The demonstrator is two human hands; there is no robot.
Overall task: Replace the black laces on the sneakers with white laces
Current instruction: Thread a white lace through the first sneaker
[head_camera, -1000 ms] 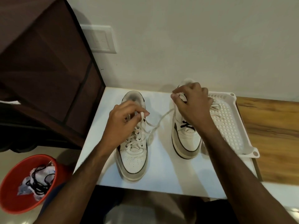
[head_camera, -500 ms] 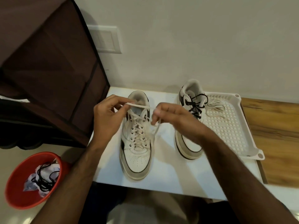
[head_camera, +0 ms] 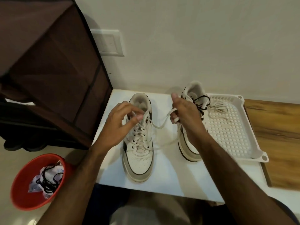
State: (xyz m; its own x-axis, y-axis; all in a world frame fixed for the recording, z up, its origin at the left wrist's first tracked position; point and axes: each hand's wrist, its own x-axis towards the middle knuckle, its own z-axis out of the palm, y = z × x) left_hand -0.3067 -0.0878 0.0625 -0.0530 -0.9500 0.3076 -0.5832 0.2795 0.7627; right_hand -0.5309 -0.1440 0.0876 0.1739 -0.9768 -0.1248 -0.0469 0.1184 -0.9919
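Lace (head_camera: pixel 159 125) runs white between my hands above the left sneaker (head_camera: pixel 138 143): my left hand (head_camera: pixel 120 124) pinches one end, my right hand (head_camera: pixel 186 112) grips the other, beside the black-laced sneaker (head_camera: pixel 191 143)

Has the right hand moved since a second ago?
Yes. The right hand left the black-laced sneaker and now holds a white lace end between both shoes.

Bare forearms, no sleeves or jewellery (dark clothing at the lap).
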